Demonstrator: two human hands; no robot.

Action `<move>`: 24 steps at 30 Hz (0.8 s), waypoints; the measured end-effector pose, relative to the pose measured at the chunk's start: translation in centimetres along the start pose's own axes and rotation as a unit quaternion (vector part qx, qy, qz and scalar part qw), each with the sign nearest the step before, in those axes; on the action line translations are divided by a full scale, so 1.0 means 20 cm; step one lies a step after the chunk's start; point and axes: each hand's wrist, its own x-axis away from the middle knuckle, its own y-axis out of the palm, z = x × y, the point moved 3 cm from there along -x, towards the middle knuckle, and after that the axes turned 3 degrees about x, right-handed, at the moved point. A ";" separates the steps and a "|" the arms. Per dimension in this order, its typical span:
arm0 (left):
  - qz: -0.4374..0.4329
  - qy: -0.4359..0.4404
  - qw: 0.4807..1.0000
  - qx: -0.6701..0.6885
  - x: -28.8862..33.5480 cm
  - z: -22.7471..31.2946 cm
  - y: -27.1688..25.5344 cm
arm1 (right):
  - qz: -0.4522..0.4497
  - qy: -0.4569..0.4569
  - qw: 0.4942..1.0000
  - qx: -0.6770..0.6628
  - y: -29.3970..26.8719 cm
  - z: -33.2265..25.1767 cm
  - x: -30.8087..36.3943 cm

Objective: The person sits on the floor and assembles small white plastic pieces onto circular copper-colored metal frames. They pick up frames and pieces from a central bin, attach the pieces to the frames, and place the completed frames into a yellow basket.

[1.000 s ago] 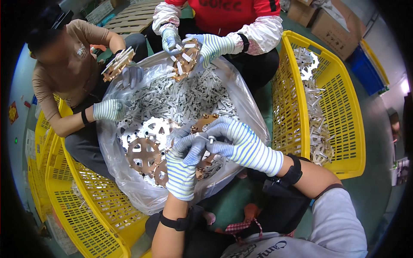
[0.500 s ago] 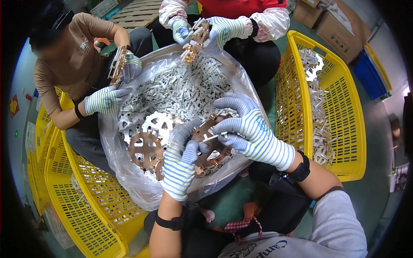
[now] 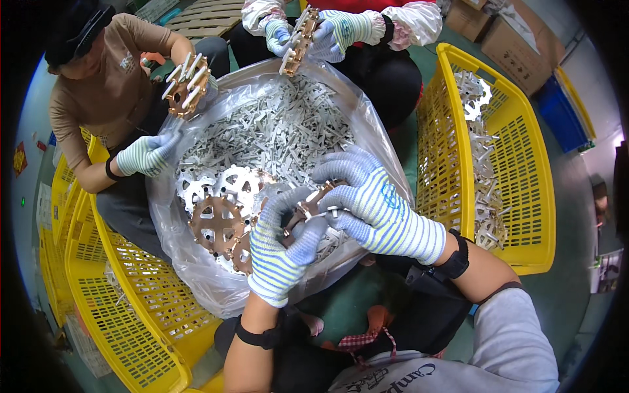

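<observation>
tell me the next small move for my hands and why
Probably firm up the pinch of the right hand on the small pale piece before shifting it: it is small, the left hand is close beside it, and loose pale strips lie heaped just beyond, where a dropped piece could easily get lost.
</observation>
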 end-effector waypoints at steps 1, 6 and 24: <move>0.010 -0.008 1.000 -0.008 0.00 -0.01 0.00 | -0.002 -0.001 1.000 0.001 0.00 -0.01 0.00; 0.021 0.026 0.999 -0.023 -0.01 -0.01 0.01 | 0.018 -0.015 0.999 0.045 -0.02 -0.03 0.00; -0.047 -0.170 0.968 0.180 -0.01 -0.04 -0.04 | -0.058 0.054 0.990 0.119 -0.05 0.02 0.02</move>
